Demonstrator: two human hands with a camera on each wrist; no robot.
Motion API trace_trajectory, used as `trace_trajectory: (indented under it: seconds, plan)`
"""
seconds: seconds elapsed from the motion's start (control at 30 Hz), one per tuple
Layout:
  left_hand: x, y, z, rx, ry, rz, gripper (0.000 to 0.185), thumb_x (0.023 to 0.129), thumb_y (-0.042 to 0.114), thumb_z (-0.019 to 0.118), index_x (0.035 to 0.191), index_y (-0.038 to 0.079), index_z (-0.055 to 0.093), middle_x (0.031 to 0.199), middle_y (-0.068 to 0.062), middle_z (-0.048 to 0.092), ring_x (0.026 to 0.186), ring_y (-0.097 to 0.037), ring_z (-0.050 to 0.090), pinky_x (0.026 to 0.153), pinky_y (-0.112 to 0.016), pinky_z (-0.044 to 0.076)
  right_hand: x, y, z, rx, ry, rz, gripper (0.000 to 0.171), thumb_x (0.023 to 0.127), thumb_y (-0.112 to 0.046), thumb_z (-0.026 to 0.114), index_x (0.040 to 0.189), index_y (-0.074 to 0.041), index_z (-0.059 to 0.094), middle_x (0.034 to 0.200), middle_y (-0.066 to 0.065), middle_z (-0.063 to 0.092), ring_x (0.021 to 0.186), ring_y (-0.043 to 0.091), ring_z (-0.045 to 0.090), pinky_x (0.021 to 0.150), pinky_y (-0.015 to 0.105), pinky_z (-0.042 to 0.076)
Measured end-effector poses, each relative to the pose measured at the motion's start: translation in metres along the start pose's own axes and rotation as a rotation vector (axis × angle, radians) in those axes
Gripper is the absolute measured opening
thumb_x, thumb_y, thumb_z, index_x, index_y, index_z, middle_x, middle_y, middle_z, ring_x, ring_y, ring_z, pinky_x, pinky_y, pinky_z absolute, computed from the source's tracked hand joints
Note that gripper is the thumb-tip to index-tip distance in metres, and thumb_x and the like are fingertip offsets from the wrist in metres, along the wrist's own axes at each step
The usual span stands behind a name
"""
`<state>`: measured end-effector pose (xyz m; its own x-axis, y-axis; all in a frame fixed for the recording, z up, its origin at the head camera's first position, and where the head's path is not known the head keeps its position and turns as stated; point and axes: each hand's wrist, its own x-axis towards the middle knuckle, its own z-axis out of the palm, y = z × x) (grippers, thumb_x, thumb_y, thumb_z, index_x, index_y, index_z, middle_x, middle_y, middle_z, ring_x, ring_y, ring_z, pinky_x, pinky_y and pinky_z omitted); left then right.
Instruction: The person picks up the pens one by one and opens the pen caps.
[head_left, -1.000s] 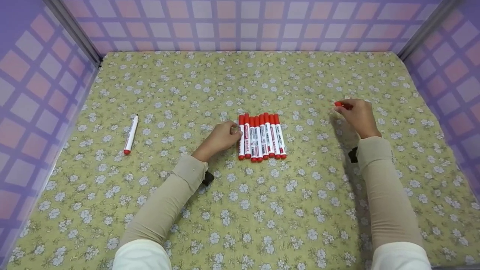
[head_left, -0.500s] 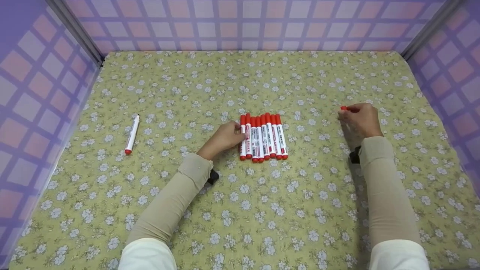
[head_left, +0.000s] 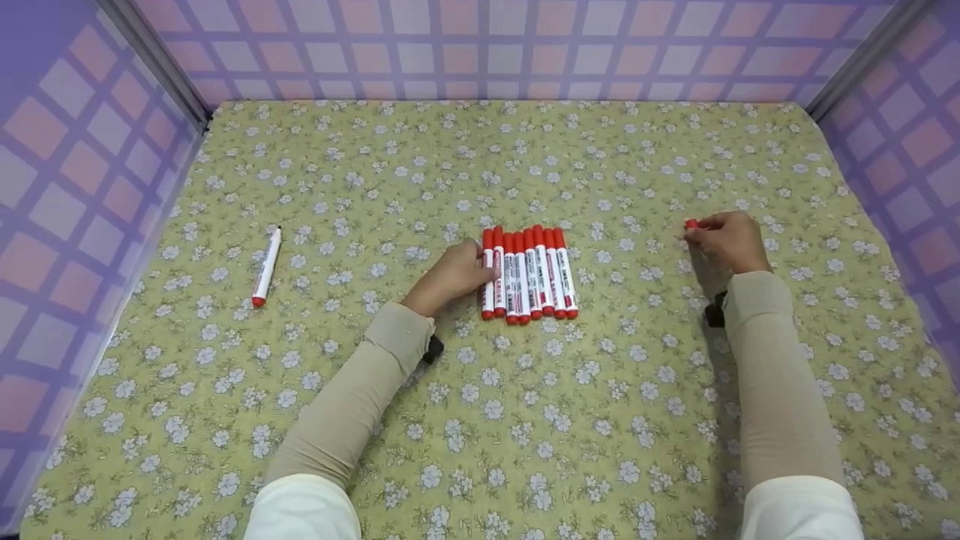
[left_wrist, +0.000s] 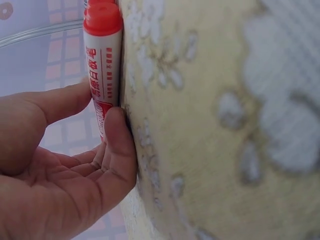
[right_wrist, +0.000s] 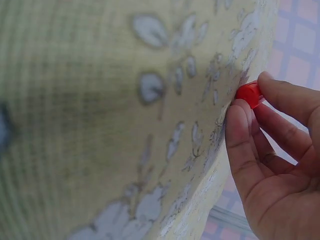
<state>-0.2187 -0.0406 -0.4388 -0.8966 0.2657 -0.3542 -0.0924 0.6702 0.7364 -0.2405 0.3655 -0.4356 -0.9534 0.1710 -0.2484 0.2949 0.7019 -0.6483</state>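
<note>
In the head view, several red-capped white markers [head_left: 533, 274] lie side by side on the floral cloth. My left hand [head_left: 453, 276] is at the row's left end and pinches the leftmost marker [left_wrist: 105, 60] between thumb and fingers, its cap end sticking out past them. Out to the right, my right hand [head_left: 735, 241] pinches a small red marker cap [right_wrist: 248, 94] between thumb and fingertips, right down at the cloth. An uncapped marker [head_left: 268, 266] lies alone on the left, its dark tip pointing away and its red end nearer.
A yellow-green floral cloth [head_left: 480, 420] covers the table. Checked purple and pink panels [head_left: 517, 49] stand along the back and both sides, with grey posts [head_left: 161, 67] at the rear corners.
My right hand has come down and slightly right with the cap, now at the cloth. My left hand has shifted slightly right and closed on the leftmost marker. The view has drifted slightly.
</note>
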Motion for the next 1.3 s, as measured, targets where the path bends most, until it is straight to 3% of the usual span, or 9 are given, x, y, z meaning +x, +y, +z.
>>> trace_trajectory:
  seconds: [0.33, 0.53, 0.77, 0.93, 1.17, 1.3]
  plan:
    - [0.0002, -0.0007, -0.0016, -0.055, -0.012, -0.005, 0.034, 0.096, 0.019, 0.058, 0.122, 0.0, 0.049, 0.105, -0.011, 0.056, 0.082, -0.016, 0.049, 0.068, -0.026, 0.042, -0.0001, -0.0023, -0.0021, -0.01, 0.006, -0.023, 0.049, 0.096, -0.032, 0.057, 0.13, 0.004, 0.056, 0.121, 0.027, 0.06, 0.083, 0.016, 0.06, 0.062, 0.023, 0.048]
    - [0.0008, 0.004, -0.0026, -0.001, -0.014, -0.014, 0.035, 0.096, 0.018, 0.057, 0.124, -0.001, 0.047, 0.11, -0.012, 0.057, 0.086, -0.016, 0.05, 0.071, -0.026, 0.043, 0.0006, -0.0021, -0.0029, -0.011, 0.015, -0.027, 0.049, 0.096, -0.03, 0.058, 0.13, 0.005, 0.055, 0.118, 0.028, 0.06, 0.074, 0.01, 0.059, 0.062, 0.023, 0.049]
    - [-0.0002, 0.0059, -0.0014, 0.0, -0.01, -0.007, 0.031, 0.097, 0.018, 0.055, 0.122, 0.001, 0.049, 0.106, -0.012, 0.059, 0.085, -0.017, 0.056, 0.07, -0.027, 0.045, 0.0014, -0.0022, -0.0009, -0.024, 0.021, -0.012, 0.048, 0.095, -0.031, 0.058, 0.129, 0.004, 0.056, 0.119, 0.027, 0.06, 0.08, 0.015, 0.06, 0.06, 0.022, 0.048]
    - [-0.0008, 0.0055, -0.0004, 0.003, 0.008, 0.007, 0.028, 0.095, 0.015, 0.054, 0.119, 0.001, 0.05, 0.102, -0.012, 0.059, 0.084, -0.019, 0.058, 0.071, -0.029, 0.047, 0.0008, -0.0023, -0.0003, -0.04, 0.022, -0.02, 0.049, 0.096, -0.031, 0.058, 0.13, 0.004, 0.056, 0.12, 0.028, 0.059, 0.093, 0.027, 0.061, 0.063, 0.022, 0.048]
    - [-0.0001, 0.0048, -0.0002, 0.038, 0.028, -0.01, 0.029, 0.091, 0.013, 0.057, 0.116, 0.001, 0.05, 0.098, -0.011, 0.057, 0.082, -0.02, 0.055, 0.07, -0.029, 0.047, 0.0001, -0.0019, 0.0012, -0.058, 0.013, -0.025, 0.053, 0.096, -0.034, 0.057, 0.132, 0.005, 0.054, 0.124, 0.029, 0.056, 0.107, 0.037, 0.057, 0.083, 0.043, 0.05]
    - [0.0007, 0.0023, 0.0005, 0.05, 0.035, -0.007, 0.032, 0.09, 0.015, 0.059, 0.118, 0.001, 0.049, 0.101, -0.011, 0.057, 0.085, -0.02, 0.057, 0.073, -0.031, 0.049, -0.0021, -0.0003, 0.0005, -0.049, 0.003, -0.047, 0.056, 0.095, -0.037, 0.058, 0.133, 0.004, 0.053, 0.124, 0.029, 0.056, 0.105, 0.036, 0.058, 0.081, 0.042, 0.05]
